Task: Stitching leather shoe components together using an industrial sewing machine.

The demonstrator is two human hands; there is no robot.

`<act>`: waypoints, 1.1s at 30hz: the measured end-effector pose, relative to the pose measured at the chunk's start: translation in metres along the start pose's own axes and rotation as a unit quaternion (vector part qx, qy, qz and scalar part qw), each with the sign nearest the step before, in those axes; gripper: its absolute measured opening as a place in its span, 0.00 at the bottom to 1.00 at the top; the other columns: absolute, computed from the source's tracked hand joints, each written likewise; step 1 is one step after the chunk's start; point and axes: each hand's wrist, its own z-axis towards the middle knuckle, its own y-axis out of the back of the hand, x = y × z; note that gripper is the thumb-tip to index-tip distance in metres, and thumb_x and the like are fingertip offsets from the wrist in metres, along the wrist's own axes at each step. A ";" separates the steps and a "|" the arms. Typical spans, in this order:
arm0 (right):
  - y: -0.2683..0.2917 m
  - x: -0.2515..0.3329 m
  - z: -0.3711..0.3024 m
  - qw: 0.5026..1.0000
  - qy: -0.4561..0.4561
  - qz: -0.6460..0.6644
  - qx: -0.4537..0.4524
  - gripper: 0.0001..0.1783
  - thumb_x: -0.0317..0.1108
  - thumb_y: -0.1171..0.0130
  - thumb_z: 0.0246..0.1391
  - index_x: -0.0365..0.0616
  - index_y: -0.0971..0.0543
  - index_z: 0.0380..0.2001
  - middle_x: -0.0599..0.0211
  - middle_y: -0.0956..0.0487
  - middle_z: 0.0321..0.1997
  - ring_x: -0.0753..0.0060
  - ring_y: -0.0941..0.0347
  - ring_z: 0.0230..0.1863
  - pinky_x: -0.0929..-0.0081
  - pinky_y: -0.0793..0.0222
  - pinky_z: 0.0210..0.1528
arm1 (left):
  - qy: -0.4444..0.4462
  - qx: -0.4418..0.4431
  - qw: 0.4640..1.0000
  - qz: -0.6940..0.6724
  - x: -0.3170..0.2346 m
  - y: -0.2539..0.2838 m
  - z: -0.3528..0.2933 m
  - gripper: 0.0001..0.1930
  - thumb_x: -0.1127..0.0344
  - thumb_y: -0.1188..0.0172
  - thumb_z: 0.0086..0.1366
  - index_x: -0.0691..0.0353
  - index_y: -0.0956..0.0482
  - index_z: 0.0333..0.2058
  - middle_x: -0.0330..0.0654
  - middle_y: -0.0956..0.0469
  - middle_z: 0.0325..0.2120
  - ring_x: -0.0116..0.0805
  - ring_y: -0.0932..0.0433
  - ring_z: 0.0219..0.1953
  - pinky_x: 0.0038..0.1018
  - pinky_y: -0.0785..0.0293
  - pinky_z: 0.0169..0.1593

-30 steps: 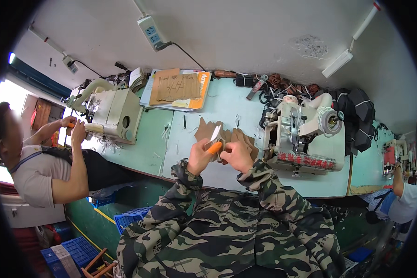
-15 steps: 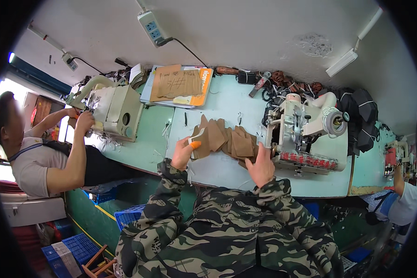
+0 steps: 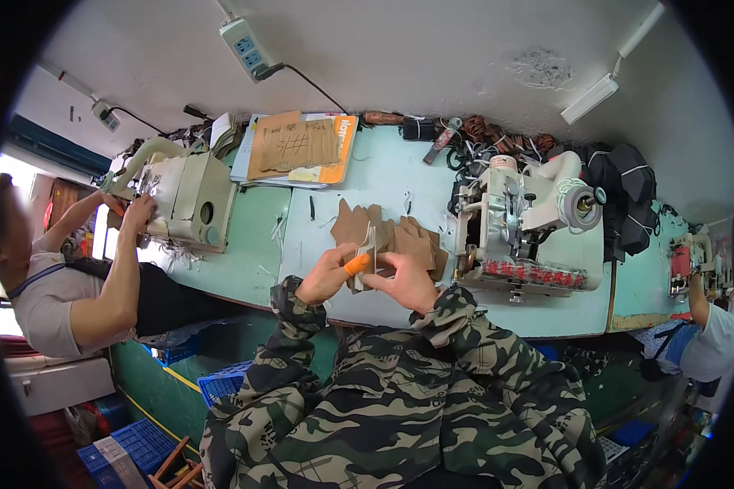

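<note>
My left hand [image 3: 324,275], with an orange finger cover on one finger, pinches a few thin brown pieces with pale edges [image 3: 370,244], held upright and seen nearly edge-on. From the other side my right hand [image 3: 409,282] closes on the same pieces, its fingertips close to the left ones. Just behind both hands, more flat brown leather-like pieces [image 3: 416,242] lie overlapping in a loose row on the pale table [image 3: 308,236]. My hands partly cover that row, so how many pieces I hold cannot be made out.
A sewing machine [image 3: 538,236] stands to the right, another [image 3: 183,196] to the left, where a co-worker [image 3: 98,285] works. Cardboard and papers [image 3: 298,151] lie at the back. Black bundles [image 3: 628,196] and cords [image 3: 485,134] line the wall. Another person [image 3: 693,334] sits far right.
My right hand has moved left from the right end of the row to meet my left hand. The held pieces have turned edge-on. The whole view has shifted slightly.
</note>
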 end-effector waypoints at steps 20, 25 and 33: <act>-0.017 -0.006 0.025 0.997 -0.009 -0.063 0.051 0.21 0.45 0.35 0.53 0.35 0.19 0.40 0.60 0.16 0.36 0.66 0.21 0.33 0.71 0.27 0.38 | 0.006 -0.127 0.988 0.083 0.005 -0.003 -0.018 0.10 0.63 0.53 0.72 0.63 0.29 0.37 0.37 0.30 0.16 0.24 0.28 0.16 0.23 0.32 0.18; 0.010 -0.013 -0.001 0.989 -0.091 0.104 0.054 0.18 0.37 0.40 0.56 0.30 0.21 0.39 0.66 0.20 0.31 0.77 0.25 0.29 0.77 0.25 0.35 | 0.029 0.028 0.998 0.042 -0.010 -0.019 0.002 0.12 0.59 0.54 0.75 0.61 0.29 0.40 0.35 0.29 0.18 0.22 0.29 0.17 0.19 0.35 0.19; 0.024 -0.038 -0.019 0.975 -0.127 0.180 0.042 0.17 0.36 0.44 0.59 0.32 0.22 0.44 0.65 0.21 0.36 0.76 0.25 0.39 0.74 0.22 0.39 | 0.046 0.069 0.996 0.023 0.009 -0.035 0.018 0.17 0.52 0.49 0.73 0.63 0.27 0.39 0.33 0.30 0.18 0.20 0.31 0.17 0.18 0.36 0.19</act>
